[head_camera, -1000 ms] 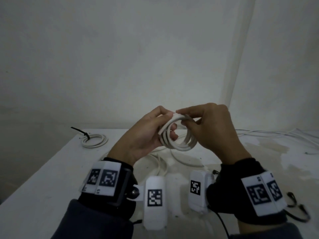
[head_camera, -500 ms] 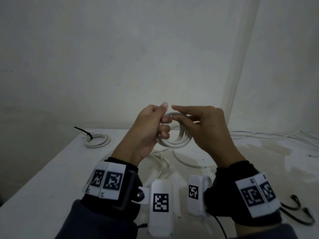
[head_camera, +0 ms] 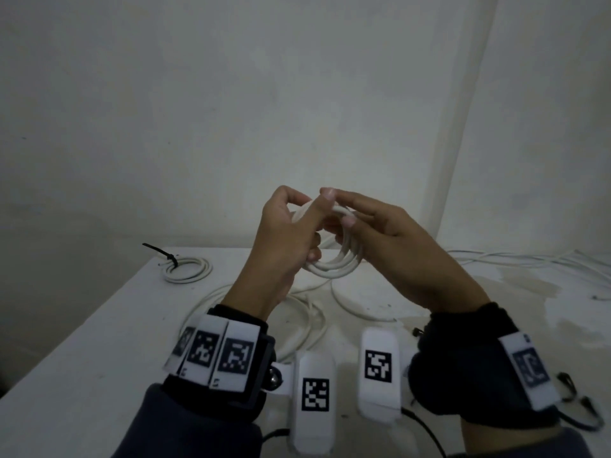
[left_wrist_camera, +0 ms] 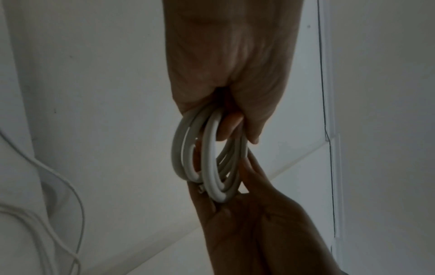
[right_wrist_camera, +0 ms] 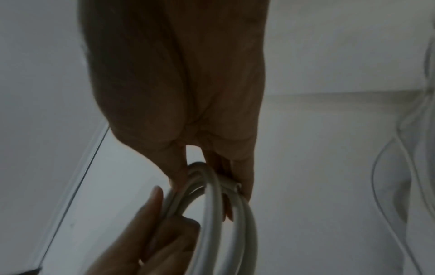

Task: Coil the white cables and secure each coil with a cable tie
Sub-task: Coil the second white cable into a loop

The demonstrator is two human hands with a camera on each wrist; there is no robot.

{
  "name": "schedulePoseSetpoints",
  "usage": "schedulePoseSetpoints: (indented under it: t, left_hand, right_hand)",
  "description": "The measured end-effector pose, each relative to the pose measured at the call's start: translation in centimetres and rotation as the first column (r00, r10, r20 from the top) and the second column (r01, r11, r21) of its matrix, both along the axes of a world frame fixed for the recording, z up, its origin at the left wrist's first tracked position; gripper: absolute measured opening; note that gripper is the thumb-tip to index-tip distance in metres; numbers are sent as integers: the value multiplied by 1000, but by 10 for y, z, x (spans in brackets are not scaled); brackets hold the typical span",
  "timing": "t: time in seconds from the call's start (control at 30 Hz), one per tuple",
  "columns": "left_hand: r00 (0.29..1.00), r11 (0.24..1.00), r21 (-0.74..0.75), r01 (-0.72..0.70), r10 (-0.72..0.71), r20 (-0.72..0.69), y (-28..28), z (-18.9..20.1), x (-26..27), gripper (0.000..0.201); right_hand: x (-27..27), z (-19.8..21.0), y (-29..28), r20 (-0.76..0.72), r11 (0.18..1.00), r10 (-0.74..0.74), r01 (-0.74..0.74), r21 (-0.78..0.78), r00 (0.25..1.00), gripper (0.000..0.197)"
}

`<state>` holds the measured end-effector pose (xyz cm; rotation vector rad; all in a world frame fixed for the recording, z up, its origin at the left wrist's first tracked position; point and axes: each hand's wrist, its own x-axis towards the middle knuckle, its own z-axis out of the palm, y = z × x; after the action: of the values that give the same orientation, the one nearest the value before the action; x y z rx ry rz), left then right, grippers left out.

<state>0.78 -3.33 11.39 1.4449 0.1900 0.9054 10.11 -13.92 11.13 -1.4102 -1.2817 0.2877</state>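
I have my left hand [head_camera: 281, 239] and right hand [head_camera: 390, 246] both pinching one small coil [head_camera: 334, 269] of white cable, held up between them above the table [head_camera: 66, 342]; several turns sit bunched under my fingers. I judge the winding is nearly done. Next I need one hand to keep the turns together while the other fetches a tie. Loose cables [head_camera: 297, 312] lie below my wrists, and a tied coil [head_camera: 186, 269] sits far to my left.
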Motion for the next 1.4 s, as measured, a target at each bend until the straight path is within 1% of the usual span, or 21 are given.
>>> schedulePoseSetpoints:
  t: [0.03, 0.1, 0.17, 0.23, 0.3, 0.37, 0.4, 0.5, 0.57, 0.63, 0.73, 0.8, 0.87, 0.93, 1.0, 1.07, 1.13, 1.2, 1.27, 1.33, 1.4]
  left_hand:
    - [1000, 1000, -5, 2, -2, 11, -1, 0, 1, 27]
    - [1000, 1000, -23, 3, -3, 23, -3, 0, 3, 25]
    - [1000, 1000, 2, -6, 6, 7, -3, -2, 4, 26]
    - [999, 998, 62, 21, -18, -50, 1, -3, 2, 27]
    - [986, 988, 79, 133, -123, -111, 7, -3, -2, 24]
    - [959, 964, 61, 258, -248, -136, 13, -1, -8, 17]
    - [950, 954, 57, 293, -284, -133, 15, -1, -11, 13]
    - [947, 947, 10, 320, -319, -44, 17, 2, -13, 3]
    - [944, 942, -66, 329, -328, 31, 15, 3, -12, 8]
    - [937, 929, -131, 347, -338, 86, 14, 5, -11, 14]
    - [941, 929, -160, 334, -321, 106, 15, 7, -11, 16]
    - [946, 932, -176, 318, -300, 119, 16, 9, -12, 16]
    - [951, 937, -180, 301, -281, 124, 15, 9, -12, 17]
    - [954, 939, -177, 294, -275, 122, 14, 8, -11, 18]
    - [953, 939, -174, 297, -279, 120, 14, 7, -10, 17]
    - [960, 951, -140, 274, -263, 93, 15, 6, -10, 15]
    - [975, 972, -81, 221, -217, 56, 16, 6, -10, 13]
    - [984, 984, -50, 173, -170, 60, 15, 6, -10, 12]
    - [985, 986, -65, 153, -147, 86, 14, 6, -8, 12]
    - [985, 985, -70, 156, -150, 91, 14, 6, -7, 12]
    - [982, 983, -42, 179, -176, 72, 16, 4, -7, 10]
  right_hand:
    - [0, 0, -1, -42, 999, 31, -30, 21, 999, 34]
    - [-1, 0, 1, -88, 997, 32, -26, 71, 996, 32]
    - [-2, -2, 5, -100, 993, -10, 22, 113, 995, 32]
    - [-4, -4, 9, -74, 988, -72, 81, 128, 995, 33]
    - [-5, -4, 9, -66, 984, -104, 113, 138, 992, 33]
    - [-5, -2, 6, -47, 980, -133, 139, 143, 990, 32]
    - [-6, 0, 5, -36, 978, -145, 148, 144, 989, 32]
    - [-8, 3, 2, -41, 977, -143, 148, 151, 989, 31]
    - [-8, 4, 1, -83, 978, -115, 127, 164, 990, 30]
    - [-8, 4, 0, -169, 978, -54, 86, 189, 984, 31]
    - [-7, 6, -5, -282, 983, 50, 3, 184, 958, 35]
    - [-7, 8, -9, -313, 986, 117, -73, 147, 943, 39]
    - [-7, 10, -11, -321, 987, 142, -109, 119, 936, 40]
    - [-6, 10, -9, -317, 990, 100, -61, 131, 943, 36]
    - [-6, 8, -4, -293, 986, 3, 46, 158, 956, 25]
    - [-7, 5, 2, -226, 973, -124, 162, 162, 966, 14]
    - [-7, 3, 5, -169, 961, -198, 226, 160, 965, 12]
    - [-9, 3, 5, -161, 954, -215, 242, 179, 963, 13]
    - [-11, 4, 3, -158, 939, -227, 259, 225, 961, 13]
    - [-10, 4, -1, -163, 929, -228, 264, 260, 960, 16]
    - [-9, 4, -6, -229, 935, -179, 238, 264, 957, 19]
